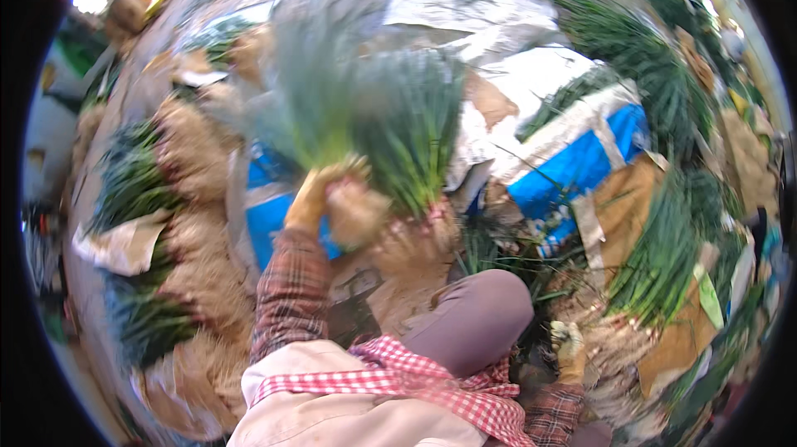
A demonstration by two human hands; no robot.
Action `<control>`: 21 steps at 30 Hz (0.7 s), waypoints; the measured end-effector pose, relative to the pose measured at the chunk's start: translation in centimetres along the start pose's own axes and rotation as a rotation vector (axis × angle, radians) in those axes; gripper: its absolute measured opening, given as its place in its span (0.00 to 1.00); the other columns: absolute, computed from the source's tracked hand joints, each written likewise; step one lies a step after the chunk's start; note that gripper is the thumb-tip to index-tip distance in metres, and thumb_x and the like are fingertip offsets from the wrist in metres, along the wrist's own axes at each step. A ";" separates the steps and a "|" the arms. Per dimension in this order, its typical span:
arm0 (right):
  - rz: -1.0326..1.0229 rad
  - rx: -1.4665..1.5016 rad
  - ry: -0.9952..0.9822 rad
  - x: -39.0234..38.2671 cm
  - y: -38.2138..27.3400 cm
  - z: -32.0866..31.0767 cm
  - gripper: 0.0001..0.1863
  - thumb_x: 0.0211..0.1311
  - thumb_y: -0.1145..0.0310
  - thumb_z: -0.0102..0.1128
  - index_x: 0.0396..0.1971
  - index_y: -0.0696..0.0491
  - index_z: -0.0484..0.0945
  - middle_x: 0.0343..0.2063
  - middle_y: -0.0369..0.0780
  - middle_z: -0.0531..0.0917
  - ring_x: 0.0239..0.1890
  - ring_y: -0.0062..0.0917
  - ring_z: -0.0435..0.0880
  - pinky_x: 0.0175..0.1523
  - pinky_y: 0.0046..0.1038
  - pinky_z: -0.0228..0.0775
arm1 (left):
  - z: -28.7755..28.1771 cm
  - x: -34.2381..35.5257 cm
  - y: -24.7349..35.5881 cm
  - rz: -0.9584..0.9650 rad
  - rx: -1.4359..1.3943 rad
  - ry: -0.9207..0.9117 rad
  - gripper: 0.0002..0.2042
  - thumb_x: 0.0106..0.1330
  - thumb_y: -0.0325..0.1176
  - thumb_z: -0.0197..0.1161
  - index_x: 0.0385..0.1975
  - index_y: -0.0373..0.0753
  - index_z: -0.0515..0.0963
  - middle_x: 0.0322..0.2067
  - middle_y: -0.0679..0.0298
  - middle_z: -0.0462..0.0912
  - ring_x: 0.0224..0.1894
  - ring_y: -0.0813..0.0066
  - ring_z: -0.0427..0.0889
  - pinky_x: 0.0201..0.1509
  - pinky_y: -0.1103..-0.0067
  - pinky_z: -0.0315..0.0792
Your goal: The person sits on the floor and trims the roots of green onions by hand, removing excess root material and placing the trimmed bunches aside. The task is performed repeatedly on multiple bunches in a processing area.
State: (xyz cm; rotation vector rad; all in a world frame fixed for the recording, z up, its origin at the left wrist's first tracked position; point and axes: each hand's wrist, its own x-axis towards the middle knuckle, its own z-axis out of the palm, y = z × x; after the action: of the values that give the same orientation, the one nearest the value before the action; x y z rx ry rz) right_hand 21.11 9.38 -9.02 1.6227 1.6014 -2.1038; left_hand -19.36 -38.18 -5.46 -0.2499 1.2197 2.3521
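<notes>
My left hand (328,184), in a yellowish glove, is closed around a bunch of green onions (311,107). The bunch is smeared by motion; its leaves fan upward and its pale root end (357,213) sticks out below the hand. Just right of it stands a second pile of green onions (419,123), leaves up, with reddish bases and tangled roots toward me. Down at the lower right, beside my knee, my gloved right hand (569,346) has curled fingers. What it holds, if anything, I cannot make out. Loose green onions (660,256) lie to its upper right, roots toward me.
Rooted bunches (137,177) lie in a row along the left. A blue and white sack (573,161) lies right of the middle, and blue sacking (266,219) shows under my left arm. More green onions (639,57) are heaped at the far right. Brown cardboard (635,198) lies beneath.
</notes>
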 end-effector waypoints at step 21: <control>-0.097 -1.170 0.773 7.9 -10.7 -0.1 0.21 0.62 0.53 0.62 0.41 0.58 0.77 0.29 0.47 0.84 0.32 0.39 0.85 0.34 0.40 0.77 | 10.7 0.9 -3.3 0.517 0.674 -0.044 0.26 0.66 0.25 0.56 0.65 0.29 0.62 0.65 0.53 0.66 0.67 0.64 0.64 0.71 0.71 0.54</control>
State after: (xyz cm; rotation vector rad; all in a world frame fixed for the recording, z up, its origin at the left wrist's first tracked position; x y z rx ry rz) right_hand 11.54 18.46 -7.49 1.8103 2.3565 -0.1634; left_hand -17.91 -27.62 -1.85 0.3819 2.1555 2.1382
